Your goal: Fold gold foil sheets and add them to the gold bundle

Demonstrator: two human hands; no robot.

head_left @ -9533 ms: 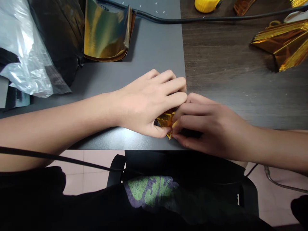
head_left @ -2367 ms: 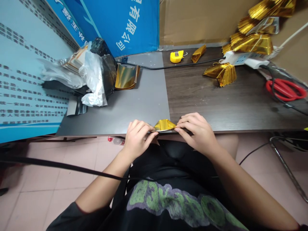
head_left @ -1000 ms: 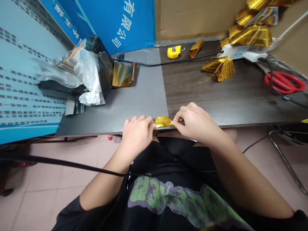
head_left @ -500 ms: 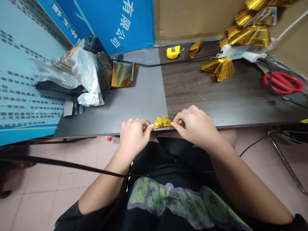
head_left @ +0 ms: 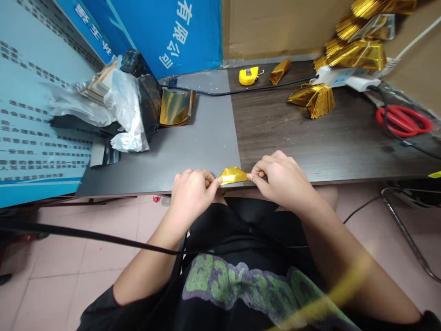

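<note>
Wood desk (head_left: 292, 133) edge: folded gold foil (head_left: 233, 175) pinched by both hands

Grey sheet (head_left: 196, 133) covers the left part of the desk, with blue printed boards (head_left: 179, 37) and brown cardboard (head_left: 272, 27) standing behind it. At lower centre, the folded gold foil sits at the desk's front edge, between the hands and touching both. The left hand (head_left: 193, 197) is nearly closed, its fingertips (head_left: 210, 175) pinching the foil's left end. The right hand (head_left: 283, 178) is also curled, with its fingertips (head_left: 254, 177) pinching the right end. Neither hand has hold of anything else.

At upper left lie a clear plastic bag (head_left: 124, 110), a black plastic bag (head_left: 149, 108) and a curved gold foil sheet (head_left: 175, 107). Along the back of the desk, at upper centre, are a yellow tape measure (head_left: 248, 76) and a small gold foil fold (head_left: 279, 71). To the upper right are a fan-shaped gold foil piece (head_left: 313, 100), a white power strip (head_left: 339, 76) and red-handled scissors (head_left: 403, 120).
</note>
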